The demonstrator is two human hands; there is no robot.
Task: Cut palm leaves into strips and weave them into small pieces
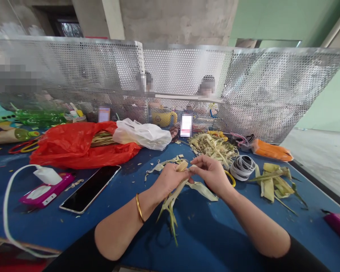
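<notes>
Pale green-yellow corn husk strips (172,204) hang down from my left hand (170,179), whose thumb and fingers are closed round their upper end. A rolled husk end (182,166) sticks out above that thumb. My right hand (211,172) meets the left one, its thumb and forefinger pinched on the husk between them. One wide husk strip (205,190) trails out below the right hand. Loose husk scraps (158,166) lie just beyond the left hand. Part of a yellow ring-shaped handle (231,178) shows beside my right hand; the rest is hidden.
Husk shreds (212,147) are heaped behind my hands. A roll of white-grey wire (242,168) and husk pieces (274,181) lie right. Left are a phone (90,189), a purple power strip (47,190) and a red plastic bag (65,145). Perforated metal panels (184,68) stand along the back.
</notes>
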